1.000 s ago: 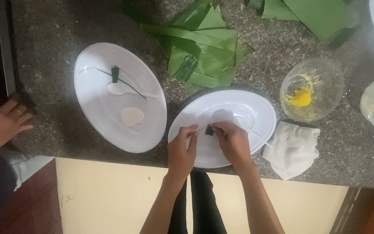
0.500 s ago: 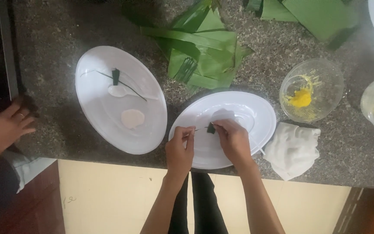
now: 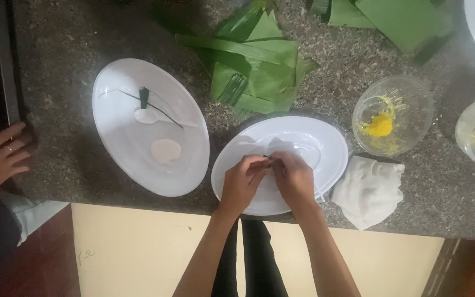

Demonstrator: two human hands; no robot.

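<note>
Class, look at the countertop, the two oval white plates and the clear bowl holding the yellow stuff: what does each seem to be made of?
The speckled grey countertop looks like polished granite or similar stone, given its grainy flecks. The two oval white plates appear glossy, perhaps glazed ceramic or melamine; the look leaves it open. The clear round bowl seems glass or clear plastic, since the counter shows through it.

Bare counter [image 3: 56, 82] left; leaves [image 3: 254, 71] crowd behind
</note>
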